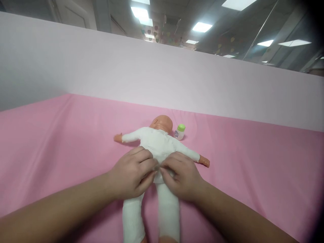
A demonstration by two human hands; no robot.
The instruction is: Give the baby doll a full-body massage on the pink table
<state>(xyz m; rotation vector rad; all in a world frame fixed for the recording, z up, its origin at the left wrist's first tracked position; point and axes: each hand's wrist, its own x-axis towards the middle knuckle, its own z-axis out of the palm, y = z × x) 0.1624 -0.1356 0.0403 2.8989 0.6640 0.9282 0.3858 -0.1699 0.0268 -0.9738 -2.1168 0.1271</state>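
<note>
A baby doll [157, 140] with a white cloth body and bare plastic head lies face down, its arms spread wide. My left hand [138, 172] is closed over the left side of its lower back, thumb and fingers pinched together. From the right, my right hand [181, 175] makes a similar pinch, its fingertips almost meeting those of the left. Both pinches are at the white cloth of the lower back, which is slightly blurred there. The doll's legs stretch toward me below my wrists.
A small clear bottle [179, 134] with a green cap stands right of the doll's head. Pink sheeting [83, 141] with soft folds covers the surface. Behind it runs a low white wall [157, 74], with a glass pane [215, 37] reflecting ceiling lights above.
</note>
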